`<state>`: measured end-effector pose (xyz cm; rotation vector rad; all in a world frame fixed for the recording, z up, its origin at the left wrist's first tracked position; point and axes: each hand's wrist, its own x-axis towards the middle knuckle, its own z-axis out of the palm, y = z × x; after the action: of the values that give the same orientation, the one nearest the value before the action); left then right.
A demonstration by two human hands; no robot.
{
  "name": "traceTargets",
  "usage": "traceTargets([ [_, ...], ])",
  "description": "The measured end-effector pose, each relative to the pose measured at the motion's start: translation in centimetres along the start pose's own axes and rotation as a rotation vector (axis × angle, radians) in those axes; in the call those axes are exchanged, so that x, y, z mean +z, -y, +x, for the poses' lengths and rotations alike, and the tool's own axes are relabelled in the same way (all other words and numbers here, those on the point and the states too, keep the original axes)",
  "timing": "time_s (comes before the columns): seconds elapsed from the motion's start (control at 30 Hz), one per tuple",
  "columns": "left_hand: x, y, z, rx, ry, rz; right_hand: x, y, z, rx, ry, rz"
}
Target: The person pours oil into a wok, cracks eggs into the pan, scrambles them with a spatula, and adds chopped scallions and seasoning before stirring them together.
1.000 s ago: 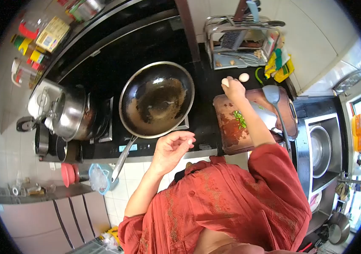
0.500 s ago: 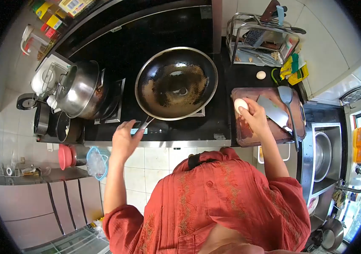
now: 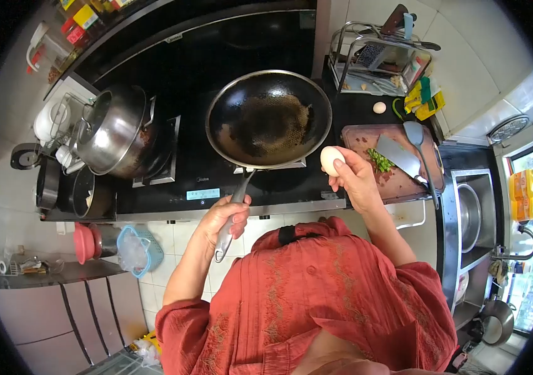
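Note:
My left hand point(image 3: 222, 220) is wrapped round the grey handle point(image 3: 224, 237) of a frying pan point(image 3: 266, 125). The pan rests over the stove, its dark textured inside coated with a little shiny oil. Between the fingers of my right hand point(image 3: 355, 178) is a pale egg point(image 3: 331, 160), held up just right of the pan's rim. Beyond that hand lies a cutting board point(image 3: 360, 136) bearing chopped greens point(image 3: 380, 160), a cleaver point(image 3: 397, 156) and a grey spatula point(image 3: 416, 134). A second egg point(image 3: 379, 107) sits on the counter behind the board.
Left of the pan, a large steel pot point(image 3: 113, 131) stands on the other burner. A metal knife rack point(image 3: 379, 59) is at the back right. Right of the board is a sink with a steel basin point(image 3: 468, 217). A blue basket point(image 3: 147, 251) hangs below the counter's left side.
My left hand has closed round the pan's handle, and the handle has swung toward me. My right hand has carried the egg left toward the pan, uncovering the greens.

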<state>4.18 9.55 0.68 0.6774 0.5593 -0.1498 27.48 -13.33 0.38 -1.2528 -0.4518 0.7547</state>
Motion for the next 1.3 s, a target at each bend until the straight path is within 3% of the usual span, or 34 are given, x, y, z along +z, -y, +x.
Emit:
traceTargets([
  [0.37,-1.8,1.7,0.3,0.115,-0.048,0.283,-0.5,0.5,-0.9,-0.021,-0.04,-0.087],
  [0.73,-3.3,4.8,1.6,0.162,0.061,0.117,-0.5,2.4,0.6,-0.076,-0.136,-0.037],
  [1.0,-2.1,3.0,1.3,0.079,0.191,-0.133,0.0,2.7,0.1,-0.13,-0.086,-0.038],
  [1.3,-0.9,0.4,0.5,0.02,0.154,-0.095,-0.7,2.9,-0.9,-0.152,-0.105,-0.024],
])
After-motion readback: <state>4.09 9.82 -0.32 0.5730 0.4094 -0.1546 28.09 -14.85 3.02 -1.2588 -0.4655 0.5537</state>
